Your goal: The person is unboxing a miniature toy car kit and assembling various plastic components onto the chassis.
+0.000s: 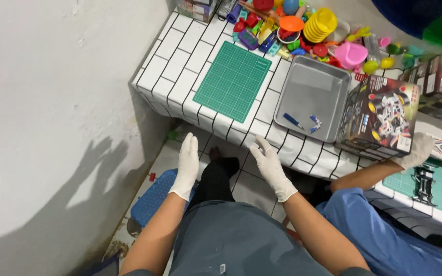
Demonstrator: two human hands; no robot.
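White gloves cover both my hands. My left hand (187, 166) is flat and open, fingers straight, and holds nothing. My right hand (270, 166) is open too, fingers spread a little, and holds nothing. Both hang in the air just below the table edge (216, 120), above my lap, touching nothing.

The nearest thing up on the table is the green cutting mat (234, 81). Beside it sits a grey metal tray (315, 94) with a small blue tool (293, 120) and some tiny bits inside. Behind them is a heap of bright plastic toys (303, 30).

I think I am just getting ready. To grab anything, my hands must lift and reach forward.

Another person's gloved hand (416, 151) holds a big toy box (379, 117) beside the tray.
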